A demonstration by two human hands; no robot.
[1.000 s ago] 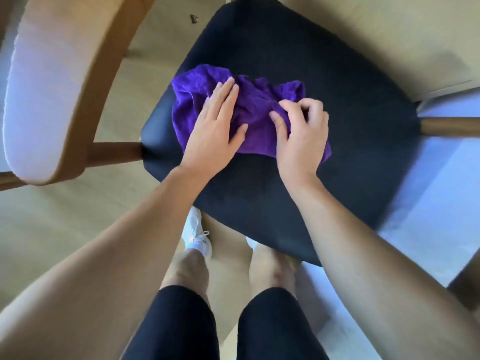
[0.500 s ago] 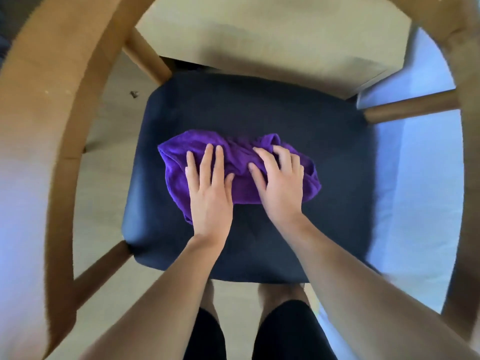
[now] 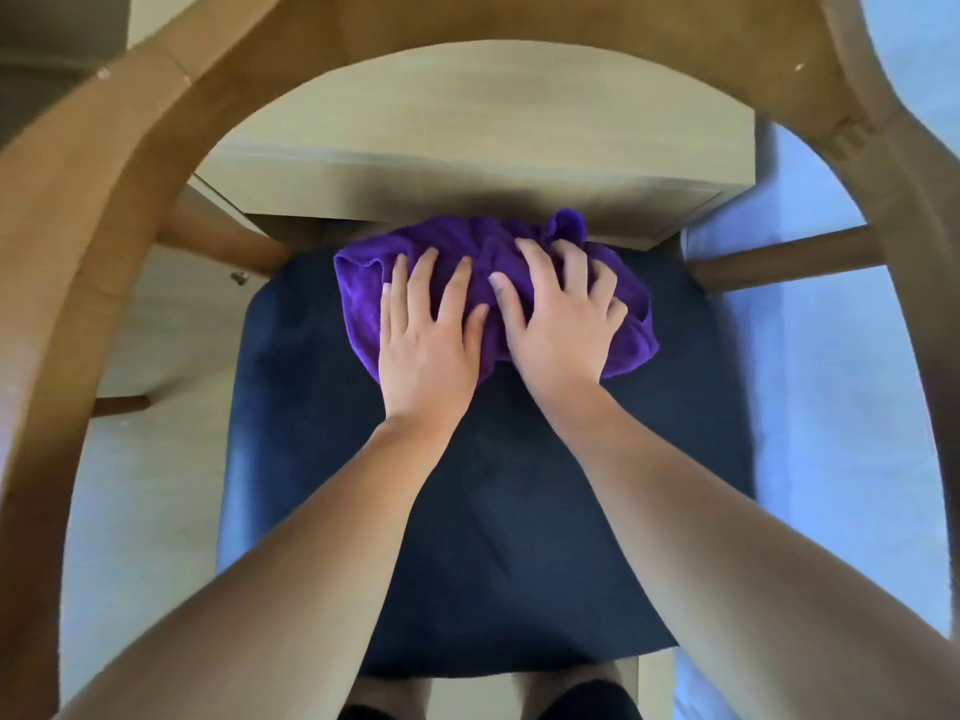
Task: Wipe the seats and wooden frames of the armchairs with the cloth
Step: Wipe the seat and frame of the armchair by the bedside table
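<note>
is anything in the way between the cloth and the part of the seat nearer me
Nothing visible. The left hand and right hand press straight on the purple cloth at the far edge of the dark seat, by the table edge. From the cloth back toward the person, the upholstery lies bare.

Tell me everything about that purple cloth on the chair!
The purple cloth looks soft and fuzzy, like a towel. It is bunched into a wrinkly heap, with a fold sticking up at its far right. It lies at the far end of the dark blue seat, near a pale table edge. The left hand presses flat on it, and the right hand presses beside that, fingers spread.
</note>
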